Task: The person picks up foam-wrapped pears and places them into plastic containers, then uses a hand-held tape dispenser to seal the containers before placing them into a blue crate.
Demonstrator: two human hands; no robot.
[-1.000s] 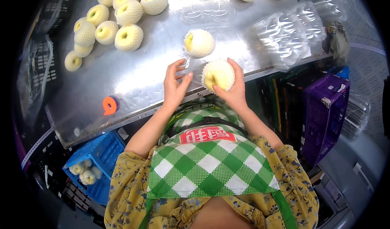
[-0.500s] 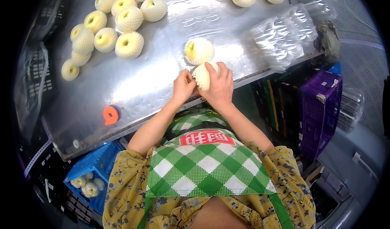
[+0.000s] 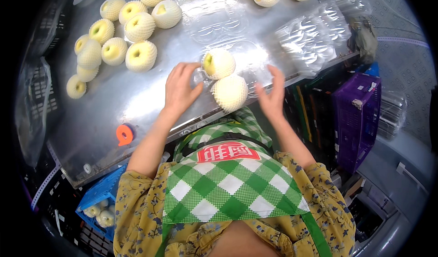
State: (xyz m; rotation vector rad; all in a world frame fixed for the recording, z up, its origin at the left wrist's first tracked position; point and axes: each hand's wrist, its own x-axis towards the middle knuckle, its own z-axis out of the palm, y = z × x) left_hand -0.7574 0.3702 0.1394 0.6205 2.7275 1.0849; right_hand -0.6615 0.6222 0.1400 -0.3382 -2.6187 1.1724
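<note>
So there's this big metal table (image 3: 91, 149) with a clear plastic container (image 3: 213, 22) lying open on it, pretty close to the near edge. Left hand (image 3: 181, 86) is loosely curled, can't tell if its fingertips touch anything, and the right hand (image 3: 272, 97) is spread and empty. Between them sit the lower netted fruit (image 3: 230, 92) and the upper netted fruit (image 3: 221, 64), touching, and imo the lower one's risky, since it's right at the edge and one bump could roll it off
</note>
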